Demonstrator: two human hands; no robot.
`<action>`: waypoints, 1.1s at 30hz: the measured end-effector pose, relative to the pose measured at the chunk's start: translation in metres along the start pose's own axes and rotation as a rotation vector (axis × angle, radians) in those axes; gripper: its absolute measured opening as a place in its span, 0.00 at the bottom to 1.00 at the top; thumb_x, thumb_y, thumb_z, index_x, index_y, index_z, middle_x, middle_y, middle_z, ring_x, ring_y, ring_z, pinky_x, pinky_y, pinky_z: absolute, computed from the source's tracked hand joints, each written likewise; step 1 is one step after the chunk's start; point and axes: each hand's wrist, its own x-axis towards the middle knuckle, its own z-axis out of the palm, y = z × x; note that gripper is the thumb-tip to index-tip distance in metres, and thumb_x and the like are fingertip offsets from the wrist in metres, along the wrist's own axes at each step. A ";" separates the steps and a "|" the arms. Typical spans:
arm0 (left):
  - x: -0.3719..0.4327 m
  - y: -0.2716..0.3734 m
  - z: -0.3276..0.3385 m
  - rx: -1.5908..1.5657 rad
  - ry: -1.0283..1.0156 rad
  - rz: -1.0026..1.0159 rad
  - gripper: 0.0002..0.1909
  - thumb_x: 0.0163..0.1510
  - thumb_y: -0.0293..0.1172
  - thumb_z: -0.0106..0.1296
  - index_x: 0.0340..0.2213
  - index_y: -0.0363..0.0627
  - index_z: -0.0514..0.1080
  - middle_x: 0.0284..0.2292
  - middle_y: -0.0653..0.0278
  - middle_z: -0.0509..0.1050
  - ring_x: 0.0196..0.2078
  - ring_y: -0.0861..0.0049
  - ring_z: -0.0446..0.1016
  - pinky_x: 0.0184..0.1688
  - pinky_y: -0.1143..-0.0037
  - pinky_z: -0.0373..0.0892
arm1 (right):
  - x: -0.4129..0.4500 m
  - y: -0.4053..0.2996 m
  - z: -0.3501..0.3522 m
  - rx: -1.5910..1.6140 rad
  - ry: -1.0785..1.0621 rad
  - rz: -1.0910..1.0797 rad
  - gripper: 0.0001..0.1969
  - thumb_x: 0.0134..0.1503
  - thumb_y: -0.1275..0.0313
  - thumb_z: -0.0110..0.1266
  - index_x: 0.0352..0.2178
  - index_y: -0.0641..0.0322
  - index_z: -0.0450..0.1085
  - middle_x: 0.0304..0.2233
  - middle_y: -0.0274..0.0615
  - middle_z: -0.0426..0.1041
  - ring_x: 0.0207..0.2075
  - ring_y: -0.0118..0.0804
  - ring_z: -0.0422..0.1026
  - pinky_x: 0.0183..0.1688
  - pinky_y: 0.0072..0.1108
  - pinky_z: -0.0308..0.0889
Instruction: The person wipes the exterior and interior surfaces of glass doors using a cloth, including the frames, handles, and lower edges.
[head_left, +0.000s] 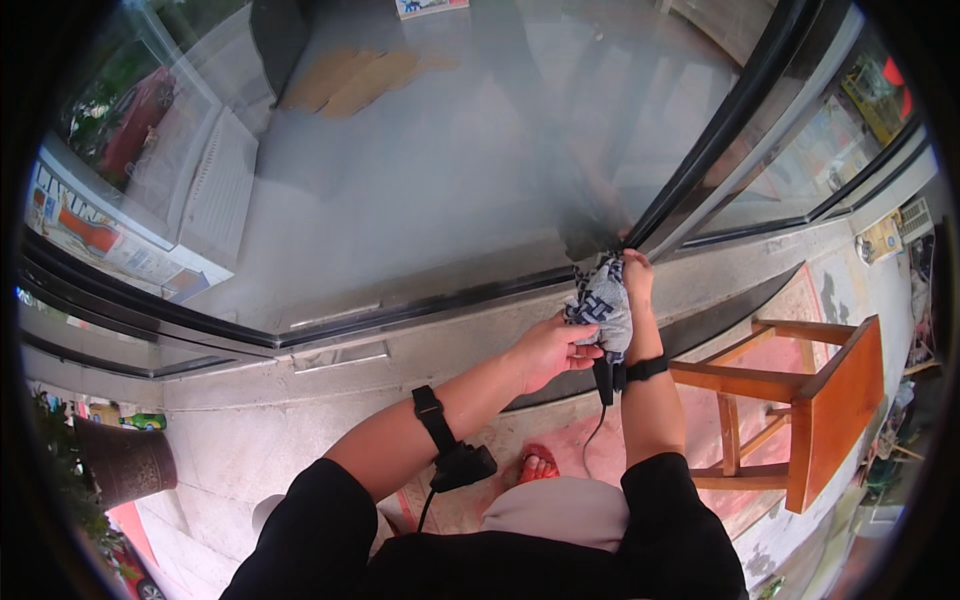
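Observation:
A grey and navy patterned cloth (609, 304) hangs bunched at the lower corner of a large glass panel (420, 187). My left hand (551, 351) holds its left side, the thumb lying over the fabric and the other fingers curled below. At the cloth's upper right edge is my right hand (638, 279), fingers bent around the fabric close to the black frame (697, 161) of the glass. Part of the right fingers is hidden by the cloth and frame. Each forearm wears a black strap with a cabled device.
To the right, a wooden stool (832, 409) lies tipped beside a reddish mat (739, 420). A concrete sill (442, 315) runs under the glass. On the left stands a dark plant pot (124, 459) near a green bottle (143, 421). My sandalled foot (538, 463) shows below.

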 end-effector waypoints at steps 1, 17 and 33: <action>-0.004 0.005 0.000 -0.023 -0.029 0.003 0.12 0.54 0.32 0.49 0.40 0.46 0.65 0.38 0.67 0.70 0.37 0.75 0.71 0.40 0.74 0.66 | -0.005 -0.008 0.002 0.137 0.025 0.058 0.03 0.46 0.79 0.49 0.26 0.61 0.64 0.22 0.33 0.67 0.25 0.25 0.64 0.29 0.17 0.60; -0.117 0.114 0.092 0.003 -0.162 -0.038 0.16 0.55 0.30 0.47 0.45 0.45 0.63 0.40 0.65 0.70 0.40 0.75 0.70 0.44 0.73 0.65 | -0.054 -0.251 -0.024 0.286 0.105 0.098 0.07 0.44 0.80 0.48 0.20 0.55 0.59 0.18 0.26 0.58 0.22 0.21 0.57 0.27 0.15 0.55; -0.249 0.232 0.232 -0.058 -0.027 0.055 0.13 0.57 0.29 0.42 0.44 0.45 0.64 0.40 0.63 0.70 0.41 0.72 0.69 0.43 0.71 0.65 | -0.087 -0.468 -0.024 0.679 0.195 0.035 0.07 0.51 0.82 0.37 0.27 0.56 0.56 0.22 0.26 0.53 0.23 0.20 0.52 0.26 0.14 0.50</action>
